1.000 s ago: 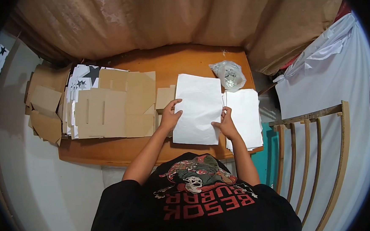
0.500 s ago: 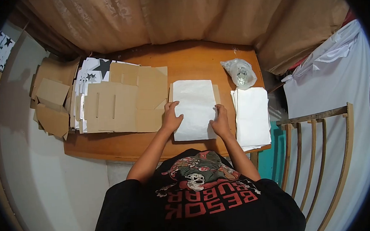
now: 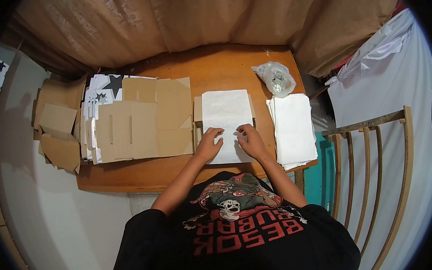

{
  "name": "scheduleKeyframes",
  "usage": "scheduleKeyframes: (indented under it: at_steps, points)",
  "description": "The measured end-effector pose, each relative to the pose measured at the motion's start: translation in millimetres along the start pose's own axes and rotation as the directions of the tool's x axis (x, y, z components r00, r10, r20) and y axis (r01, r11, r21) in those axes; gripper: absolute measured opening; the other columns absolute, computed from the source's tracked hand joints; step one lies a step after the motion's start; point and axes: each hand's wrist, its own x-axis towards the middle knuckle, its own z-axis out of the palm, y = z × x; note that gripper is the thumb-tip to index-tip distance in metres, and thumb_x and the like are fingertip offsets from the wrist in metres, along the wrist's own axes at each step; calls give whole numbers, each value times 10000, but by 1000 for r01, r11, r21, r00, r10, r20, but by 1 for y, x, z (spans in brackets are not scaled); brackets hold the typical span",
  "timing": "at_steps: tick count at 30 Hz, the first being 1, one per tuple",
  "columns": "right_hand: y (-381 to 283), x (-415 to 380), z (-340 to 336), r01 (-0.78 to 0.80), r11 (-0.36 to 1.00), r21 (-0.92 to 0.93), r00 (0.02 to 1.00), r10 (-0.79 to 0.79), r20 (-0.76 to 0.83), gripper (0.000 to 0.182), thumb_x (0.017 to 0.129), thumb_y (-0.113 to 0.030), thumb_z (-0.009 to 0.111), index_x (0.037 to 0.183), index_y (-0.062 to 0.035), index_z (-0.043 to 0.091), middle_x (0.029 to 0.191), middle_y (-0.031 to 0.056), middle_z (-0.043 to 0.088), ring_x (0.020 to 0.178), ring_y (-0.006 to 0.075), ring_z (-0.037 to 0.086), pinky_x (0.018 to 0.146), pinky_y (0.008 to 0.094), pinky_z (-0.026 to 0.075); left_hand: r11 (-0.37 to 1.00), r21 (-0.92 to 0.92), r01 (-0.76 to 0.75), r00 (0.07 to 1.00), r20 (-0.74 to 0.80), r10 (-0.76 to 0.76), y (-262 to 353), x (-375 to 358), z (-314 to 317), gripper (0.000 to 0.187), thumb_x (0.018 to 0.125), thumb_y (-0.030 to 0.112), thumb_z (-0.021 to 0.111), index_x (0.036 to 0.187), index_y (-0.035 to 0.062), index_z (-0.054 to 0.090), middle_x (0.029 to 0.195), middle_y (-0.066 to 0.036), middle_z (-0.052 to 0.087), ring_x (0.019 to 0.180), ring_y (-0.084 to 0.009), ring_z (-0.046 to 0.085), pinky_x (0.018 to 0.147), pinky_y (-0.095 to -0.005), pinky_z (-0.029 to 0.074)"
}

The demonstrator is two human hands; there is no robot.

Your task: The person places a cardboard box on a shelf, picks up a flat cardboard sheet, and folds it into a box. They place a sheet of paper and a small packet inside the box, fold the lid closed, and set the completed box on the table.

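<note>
A white sheet of paper point(image 3: 226, 109) lies over a brown cardboard piece point(image 3: 198, 117) in front of me, whose edges stick out on both sides. My left hand point(image 3: 210, 143) is over the sheet's lower left part, fingers bent inward and thumb apart. Facing it from the lower right, my right hand point(image 3: 251, 141) has its fingers curved and thumb apart. Both hands are open, with a strip of paper showing between their fingertips.
Flattened cardboard boxes point(image 3: 140, 117), some printed with black stars, are stacked at the left. A pile of white sheets point(image 3: 293, 130) sits at the right, below a clear plastic bag point(image 3: 276, 78). A wooden rack point(image 3: 368, 175) stands beside the table point(image 3: 211, 61).
Both hands have left the sheet's side edges and come inward over its middle. More of the cardboard now shows at the left of the sheet. The camera view has shifted slightly.
</note>
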Motion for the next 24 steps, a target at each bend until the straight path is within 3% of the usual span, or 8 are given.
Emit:
scheduleKeyframes:
  at_steps: [1,6,10,13,17,19,20,24]
  points:
    - [2,2,6,62,998,6,998,-62,8,371,841,-40,691,1200,14,620,1096,189,659,981,330,654,881,402,533,1000,1,-1,1000,3,1,-10,2,7,339,906,45,646,1242,3,644,1178,-175,633,1088,-317,650,982,-389,519]
    - [26,23,28,-190,981,44,969,180,170,458,848,-92,725,1274,14,592,1134,209,675,975,330,678,900,391,541,979,156,132,988,63,-144,-35,12,24,417,900,190,663,1285,32,639,1261,-196,637,1201,-350,621,1039,-445,492]
    - [37,33,38,-173,984,-41,952,178,250,580,841,-145,750,1360,5,541,1187,253,674,1100,380,668,975,412,522,883,409,232,955,75,-286,-58,19,31,518,878,309,670,1327,54,633,1332,-188,630,1237,-366,602,1061,-489,466]
    - [36,34,38,-191,980,-59,938,200,283,617,828,-155,761,1372,16,527,1212,280,669,1162,401,653,1018,421,508,866,435,246,949,75,-307,-59,21,28,538,864,314,684,1330,51,634,1347,-197,632,1238,-367,608,1053,-478,476]
    - [46,37,38,-215,976,-44,924,218,313,638,835,-218,774,1395,-36,528,1197,230,683,1121,396,664,985,420,521,874,407,264,941,92,-327,-55,26,24,551,866,330,682,1336,47,633,1337,-210,642,1230,-376,618,1050,-462,487]
    - [48,40,38,-236,970,-61,897,242,371,626,827,-211,776,1380,-34,542,1181,227,689,1126,391,662,985,420,521,924,132,360,900,210,-381,-45,26,20,538,878,304,682,1320,2,631,1255,-255,667,1125,-391,656,1019,-415,508]
    - [50,40,39,-254,964,-81,866,264,426,613,820,-205,778,1366,-33,556,1165,225,696,1130,387,660,986,420,520,923,133,362,899,213,-383,-50,26,23,538,878,304,682,1320,2,631,1255,-255,667,1125,-391,656,1019,-415,508]
    - [58,36,55,-115,912,-394,909,256,328,587,804,-185,780,1334,-25,584,1109,223,716,1098,384,676,968,421,530,822,489,293,827,301,-474,-54,22,36,579,913,388,642,1393,65,612,1291,-244,642,1193,-375,612,1014,-478,478]
